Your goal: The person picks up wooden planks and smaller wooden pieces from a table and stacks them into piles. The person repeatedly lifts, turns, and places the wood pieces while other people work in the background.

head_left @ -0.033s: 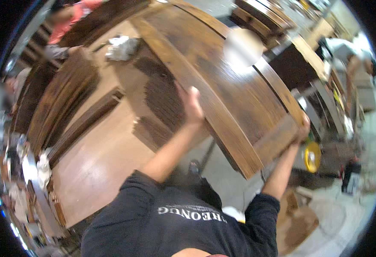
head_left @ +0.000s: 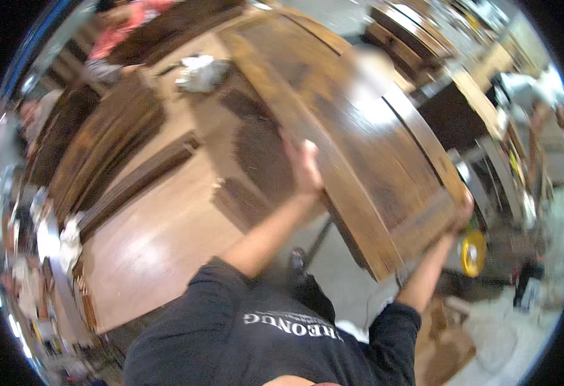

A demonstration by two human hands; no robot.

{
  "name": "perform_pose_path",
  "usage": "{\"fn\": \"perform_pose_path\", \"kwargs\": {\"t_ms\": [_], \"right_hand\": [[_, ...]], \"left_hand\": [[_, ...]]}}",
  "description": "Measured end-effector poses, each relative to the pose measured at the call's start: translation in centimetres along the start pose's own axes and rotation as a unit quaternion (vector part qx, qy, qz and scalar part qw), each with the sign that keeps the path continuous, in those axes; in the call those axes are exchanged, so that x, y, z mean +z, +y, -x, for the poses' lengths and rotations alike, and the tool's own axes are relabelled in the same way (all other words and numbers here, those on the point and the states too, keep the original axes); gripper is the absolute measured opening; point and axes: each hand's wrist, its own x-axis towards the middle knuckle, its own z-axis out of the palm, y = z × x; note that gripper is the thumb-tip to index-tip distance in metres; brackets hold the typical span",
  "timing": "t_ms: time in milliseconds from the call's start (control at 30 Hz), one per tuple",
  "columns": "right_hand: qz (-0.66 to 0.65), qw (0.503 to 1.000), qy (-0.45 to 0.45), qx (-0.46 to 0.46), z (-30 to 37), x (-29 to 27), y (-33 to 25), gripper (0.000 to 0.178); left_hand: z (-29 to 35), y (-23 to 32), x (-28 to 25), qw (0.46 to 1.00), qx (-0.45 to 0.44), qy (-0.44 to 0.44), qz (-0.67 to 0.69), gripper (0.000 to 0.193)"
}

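Observation:
A large brown framed wooden panel (head_left: 353, 154) is held tilted in front of me, its finish glossy and streaked. My left hand (head_left: 306, 168) is closed on its left edge, thumb showing above and the other fingers partly hidden. Near the lower right corner, my right hand (head_left: 462, 212) is wrapped around the panel's other edge; its fingers are blurred. Left of the panel stands a table with a pale brown top (head_left: 160, 257). Dark textured wooden pieces (head_left: 259, 154) lie on it, close to my left hand.
A narrow dark wooden bar (head_left: 140, 180), stacked curved boards (head_left: 105, 148) and a crumpled silvery bundle (head_left: 201, 74) lie on the table. A person in a coral top (head_left: 140, 19) is at the far left, another person (head_left: 529, 96) at the right. A yellow round object (head_left: 472, 253) sits beyond my right hand.
The whole scene appears shifted slightly right and down. Both my hands keep their places on the wooden panel.

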Motion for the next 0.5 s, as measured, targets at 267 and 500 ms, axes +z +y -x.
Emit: {"fn": "perform_pose_path", "kwargs": {"t_ms": [267, 500], "right_hand": [[0.423, 0.813, 0.284, -0.283, 9.5, -1.7, 6.7, 0.019], [0.243, 0.947, -0.211, 0.002, 36.2, 23.7, 11.6, 0.015]], "left_hand": [[0.9, 7.9, -7.7, 0.943, 0.063, -0.012, -0.326, 0.073], [10.4, 23.0, -35.8, 0.752, 0.109, 0.271, -0.592, 0.049]]}}
